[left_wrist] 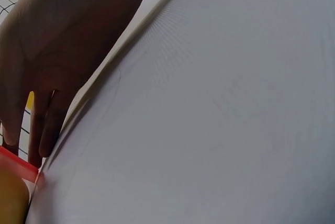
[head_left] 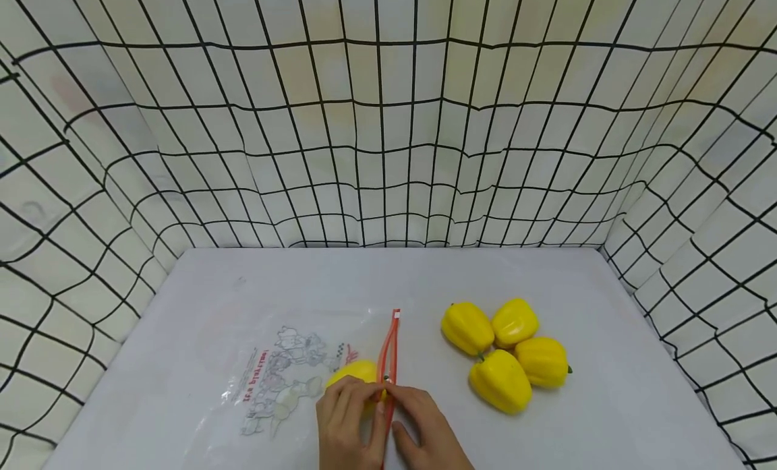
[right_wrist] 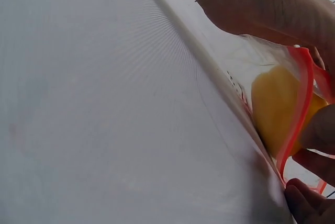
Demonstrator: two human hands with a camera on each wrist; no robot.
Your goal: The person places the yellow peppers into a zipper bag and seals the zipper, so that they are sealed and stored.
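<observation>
A clear zip bag (head_left: 303,402) with a printed drawing and a red zip edge (head_left: 394,335) lies flat, its mouth to the right. Just inside the mouth is a yellow bell pepper (head_left: 355,371), also seen through the plastic as a yellow pepper (right_wrist: 275,103) in the right wrist view. My left hand (head_left: 347,419) holds the bag at the zip edge, over the pepper. From the other side my right hand (head_left: 427,426) grips the same edge, index tip meeting the left one near the pepper's stem. The hands partly hide the pepper and the lower zip edge.
Several yellow bell peppers (head_left: 500,382) stand in a cluster on the white table (head_left: 243,274), right of the bag. Black netting (head_left: 379,146) over pale walls rises behind the table and along both sides.
</observation>
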